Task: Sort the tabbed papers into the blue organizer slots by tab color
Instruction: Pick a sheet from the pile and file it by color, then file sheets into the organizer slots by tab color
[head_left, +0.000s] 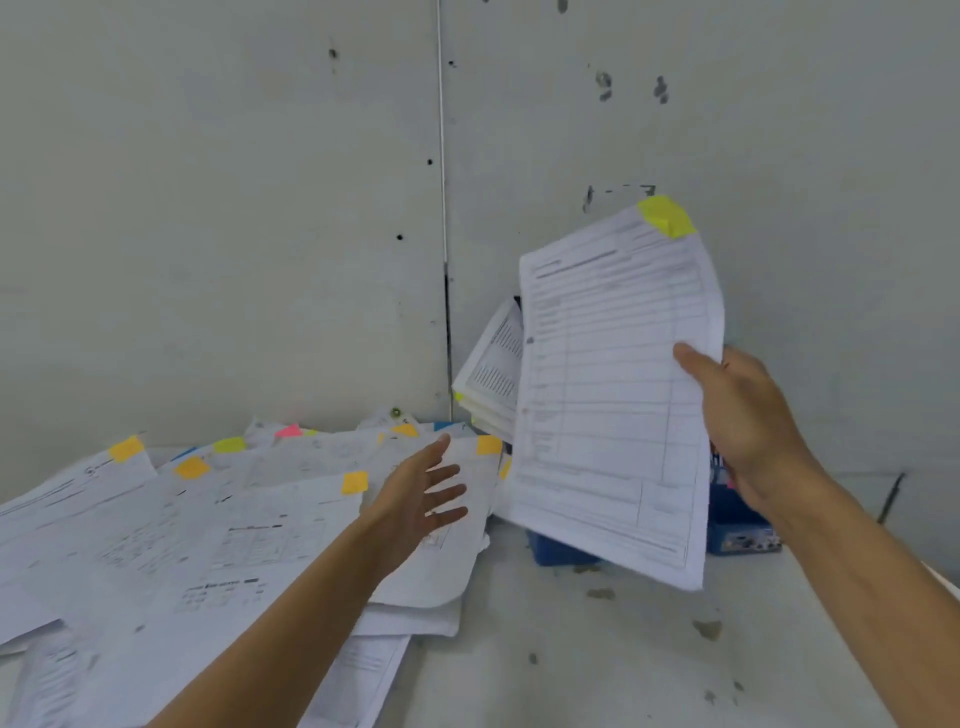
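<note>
Now right hand (748, 415) grips the yellow-tabbed paper (613, 405); left hand (421, 493) hovers open.

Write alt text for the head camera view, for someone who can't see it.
The right hand holds up a yellow-tabbed paper in front of the blue organizer, which has filed papers leaning in it. The left hand is open over a loose pile of tabbed papers on the white table.

Counted two hands, left hand (418, 493) and right hand (743, 415); one blue organizer (737, 519); one held sheet (608, 389); one pink tab (289, 431); at least five orange tabs (124, 448).
</note>
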